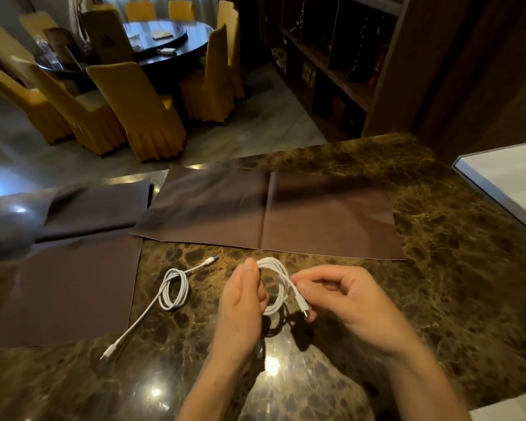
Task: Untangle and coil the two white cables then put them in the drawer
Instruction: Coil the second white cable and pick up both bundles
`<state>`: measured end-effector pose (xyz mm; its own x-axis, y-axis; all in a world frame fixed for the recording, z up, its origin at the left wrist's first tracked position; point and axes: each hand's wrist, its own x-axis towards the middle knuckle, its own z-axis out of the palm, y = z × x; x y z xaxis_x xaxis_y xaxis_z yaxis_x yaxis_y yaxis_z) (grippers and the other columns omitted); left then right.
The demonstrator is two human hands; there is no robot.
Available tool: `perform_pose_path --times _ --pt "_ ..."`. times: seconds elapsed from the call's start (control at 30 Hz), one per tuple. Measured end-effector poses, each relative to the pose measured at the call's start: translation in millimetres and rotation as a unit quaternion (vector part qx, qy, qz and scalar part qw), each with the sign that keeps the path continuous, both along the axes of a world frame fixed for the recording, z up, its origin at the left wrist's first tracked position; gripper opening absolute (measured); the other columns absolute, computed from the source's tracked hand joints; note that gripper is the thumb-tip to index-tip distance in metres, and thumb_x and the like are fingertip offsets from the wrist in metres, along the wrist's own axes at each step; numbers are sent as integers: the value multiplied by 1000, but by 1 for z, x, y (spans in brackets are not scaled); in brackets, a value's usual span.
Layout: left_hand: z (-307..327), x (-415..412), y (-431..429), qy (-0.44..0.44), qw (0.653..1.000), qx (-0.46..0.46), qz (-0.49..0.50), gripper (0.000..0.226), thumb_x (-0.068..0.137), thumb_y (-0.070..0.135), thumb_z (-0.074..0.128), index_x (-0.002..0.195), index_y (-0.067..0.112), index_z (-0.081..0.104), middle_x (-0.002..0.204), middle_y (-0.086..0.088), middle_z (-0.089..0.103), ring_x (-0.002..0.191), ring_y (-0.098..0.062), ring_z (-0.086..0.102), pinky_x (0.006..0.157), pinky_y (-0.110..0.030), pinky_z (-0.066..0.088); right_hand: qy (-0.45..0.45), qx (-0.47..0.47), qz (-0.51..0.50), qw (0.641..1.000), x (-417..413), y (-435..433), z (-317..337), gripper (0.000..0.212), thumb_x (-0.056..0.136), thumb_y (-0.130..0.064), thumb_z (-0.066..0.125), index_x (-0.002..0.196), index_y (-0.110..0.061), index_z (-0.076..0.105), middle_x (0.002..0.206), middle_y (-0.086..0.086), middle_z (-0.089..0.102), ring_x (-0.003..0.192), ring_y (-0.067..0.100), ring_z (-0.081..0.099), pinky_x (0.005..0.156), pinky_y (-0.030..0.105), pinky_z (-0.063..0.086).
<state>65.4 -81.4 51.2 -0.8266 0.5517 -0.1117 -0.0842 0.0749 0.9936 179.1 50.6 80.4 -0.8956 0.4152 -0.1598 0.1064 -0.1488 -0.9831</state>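
One white cable (172, 291) lies on the marble counter (438, 238), partly looped, with one plug end toward the front left and the other toward the back right. The second white cable (278, 279) is a small coil held above the counter between both hands. My left hand (240, 311) pinches the coil's left side at the top. My right hand (340, 296) grips the coil's right side, and a plug end hangs below its fingers. No drawer is visible.
Two dark brown cloth mats (264, 214) (61, 287) lie on the counter behind and to the left of the cables. A white surface (510, 174) with a metal edge sits at the right. Yellow-covered chairs (134, 110) and a round table stand beyond the counter.
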Motion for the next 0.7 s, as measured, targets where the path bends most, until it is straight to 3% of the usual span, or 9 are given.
perform_pose_path --times 0.07,0.17,0.23,0.37,0.47,0.57,0.7 --pt "0 3 0 0 1000 -5 -4 43 109 32 35 72 18 52 56 9 51 52 -7 48 55 -26 40 2 -74 12 997 0 -2 6 23 81 -12 75 102 -6 79 82 17 77 68 19 68 63 25 58" --pt "3 3 1 -1 1000 -4 -12 43 110 31 33 73 19 53 57 9 53 53 -6 50 55 -24 43 -16 -92 0 996 -5 -9 6 29 77 -7 78 106 -1 76 78 13 75 67 16 68 60 23 57" --pt "4 2 2 -2 1000 -1 -7 44 110 30 33 74 15 53 59 8 55 56 -8 52 56 -24 45 -19 -86 15 996 -9 -14 6 22 83 0 76 105 -3 76 80 10 77 70 16 69 63 24 58" --pt "1 5 0 15 1000 -7 -19 47 110 31 33 84 4 60 74 -9 62 70 -20 59 68 -38 53 12 28 7 1000 -10 -24 7 14 88 -4 75 99 -11 79 91 14 78 80 25 73 74 27 60" --pt "-1 8 -1 5 1000 -4 -18 46 109 31 34 86 6 64 71 -4 63 66 -16 59 63 -30 52 12 148 -66 987 -9 -27 1 16 87 -4 76 95 -17 80 85 3 79 78 17 74 74 31 61" --pt "1 11 -3 12 1000 5 -8 42 110 25 34 77 12 57 62 10 56 60 -5 51 58 -23 45 -8 310 -121 943 -8 -28 -11 16 84 -15 81 94 -27 81 84 -14 76 81 10 72 72 27 60" --pt "1 13 -2 -3 1000 17 -7 44 110 17 33 69 20 50 54 15 54 50 4 47 51 -12 40 28 395 -140 907 -9 -29 -25 14 80 -16 86 92 -22 83 86 -15 75 81 4 71 71 23 58"
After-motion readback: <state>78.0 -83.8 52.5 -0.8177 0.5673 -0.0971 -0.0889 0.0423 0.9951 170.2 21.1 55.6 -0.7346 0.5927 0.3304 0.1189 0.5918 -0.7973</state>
